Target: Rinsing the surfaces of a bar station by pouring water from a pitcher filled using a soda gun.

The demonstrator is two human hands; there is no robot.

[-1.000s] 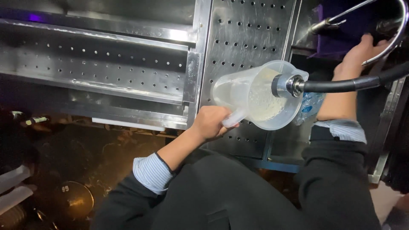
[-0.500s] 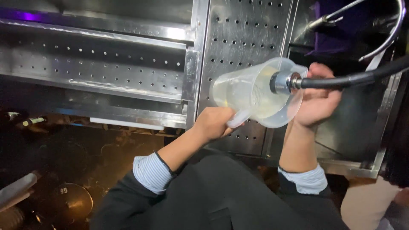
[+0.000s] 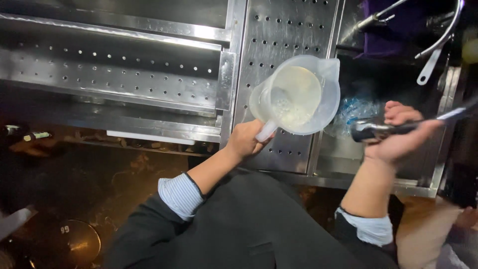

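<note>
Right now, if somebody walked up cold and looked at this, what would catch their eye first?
Probably the clear plastic jug, tipped on its side over the perforated steel drainboard and gripped by its handle in the left hand. To its right, the right hand holds a metal spray nozzle on a hose, apart from the jug's mouth.

Counter (image 3: 294, 35): shiny metal with lots of small round holes, at the sink.
Shelf (image 3: 114, 74): long metal shelf with holes, to the left of the counter.
Sink (image 3: 348, 149): dark and deep, with a crumpled clear plastic bag (image 3: 356, 110) lying in it.
Floor (image 3: 99, 169): dark, with a round metal lid (image 3: 74, 244) on it.
</note>
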